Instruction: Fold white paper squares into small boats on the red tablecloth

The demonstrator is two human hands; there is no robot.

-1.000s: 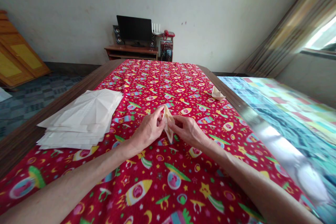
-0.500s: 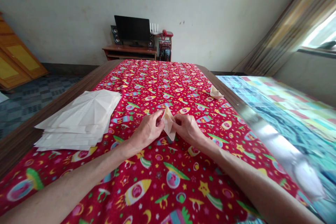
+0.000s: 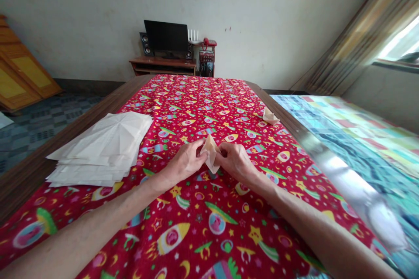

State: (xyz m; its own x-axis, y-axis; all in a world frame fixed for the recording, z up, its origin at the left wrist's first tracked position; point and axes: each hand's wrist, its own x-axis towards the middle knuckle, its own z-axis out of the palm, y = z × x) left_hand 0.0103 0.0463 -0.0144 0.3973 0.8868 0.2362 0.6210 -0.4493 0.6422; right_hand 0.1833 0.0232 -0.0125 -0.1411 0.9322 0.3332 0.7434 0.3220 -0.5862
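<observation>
A small folded paper (image 3: 211, 150), cream-coloured and pointed at top and bottom, is held between my two hands just above the red patterned cloth (image 3: 203, 213). My left hand (image 3: 188, 159) pinches its left side between thumb and fingers. On the other side, my right hand (image 3: 236, 160) grips the right edge the same way. The paper's upper part stands partly spread, with an inner fold showing. Part of each side is hidden behind my fingers.
A stack of creased white paper sheets (image 3: 101, 148) lies to the left. Another folded paper piece (image 3: 270, 116) sits near the table's right edge. Beyond the far end stands a monitor (image 3: 166, 36) on a small desk (image 3: 163, 63). A bed (image 3: 340, 139) adjoins on the right.
The folded paper has been spread a little wider between my hands, its two sides now further apart. Both hands keep their hold. The whole view has shifted slightly.
</observation>
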